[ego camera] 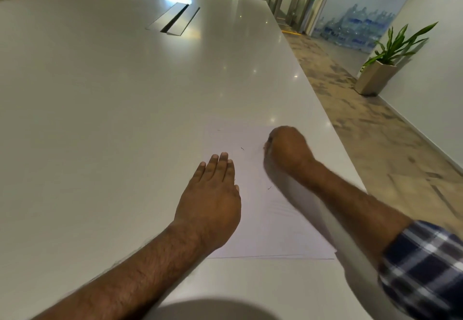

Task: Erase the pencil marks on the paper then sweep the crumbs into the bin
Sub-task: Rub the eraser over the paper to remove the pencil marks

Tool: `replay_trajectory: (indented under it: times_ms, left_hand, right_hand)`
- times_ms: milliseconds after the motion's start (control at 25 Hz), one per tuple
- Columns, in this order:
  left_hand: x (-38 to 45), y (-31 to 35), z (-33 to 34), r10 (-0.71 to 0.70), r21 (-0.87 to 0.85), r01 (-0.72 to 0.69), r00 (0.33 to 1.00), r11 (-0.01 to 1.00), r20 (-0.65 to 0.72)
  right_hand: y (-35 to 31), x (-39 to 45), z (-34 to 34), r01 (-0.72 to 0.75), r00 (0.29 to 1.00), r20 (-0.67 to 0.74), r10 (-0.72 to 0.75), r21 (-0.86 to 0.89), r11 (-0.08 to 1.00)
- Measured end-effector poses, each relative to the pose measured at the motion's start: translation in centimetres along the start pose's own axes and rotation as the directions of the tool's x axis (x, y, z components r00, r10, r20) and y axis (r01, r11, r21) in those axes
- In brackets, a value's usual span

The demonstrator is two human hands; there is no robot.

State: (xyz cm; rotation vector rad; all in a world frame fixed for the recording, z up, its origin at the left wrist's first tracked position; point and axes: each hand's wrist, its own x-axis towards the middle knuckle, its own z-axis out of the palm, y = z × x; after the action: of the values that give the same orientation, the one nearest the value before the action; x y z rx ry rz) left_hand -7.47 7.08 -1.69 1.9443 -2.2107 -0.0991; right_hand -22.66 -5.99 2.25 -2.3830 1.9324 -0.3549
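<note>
White paper (265, 219), pale grey glossy table (100, 94), navy-and-white plaid sleeve (423, 264), green potted plant (398, 44)

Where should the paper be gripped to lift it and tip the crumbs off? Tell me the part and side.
Take the paper by its near edge, coming from the person's own side. It lies flat on the table, that edge is bare, and the left hand and right hand cover the rest.
</note>
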Motion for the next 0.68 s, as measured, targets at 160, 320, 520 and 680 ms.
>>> replay_trajectory:
  times_ms: [160, 320, 520, 680]
  left_hand:
    - [0.1, -0.1, 0.1, 0.006, -0.018, -0.006, 1.000, 1.000, -0.001]
    - [0.0, 0.0, -0.1, -0.004, -0.018, 0.004, 1.000, 1.000, 0.004]
    - [0.2, -0.1, 0.1, 0.005, -0.031, -0.006, 1.000, 0.999, -0.006]
    - [0.0, 0.0, 0.0, -0.008, -0.018, 0.008, 1.000, 1.000, 0.004]
  right_hand:
    - [-3.0, -4.0, 1.2, 0.257, 0.961, 0.085, -0.262, 0.070, 0.964]
    - [0.8, 0.8, 0.0, -0.049, 0.997, -0.061, 0.049, 0.010, 0.999]
    - [-2.5, -2.4, 1.7, 0.221, 0.974, 0.037, -0.224, 0.059, 0.973]
    - [0.3, 2.0, 0.7, -0.022, 1.000, -0.011, 0.022, 0.004, 1.000]
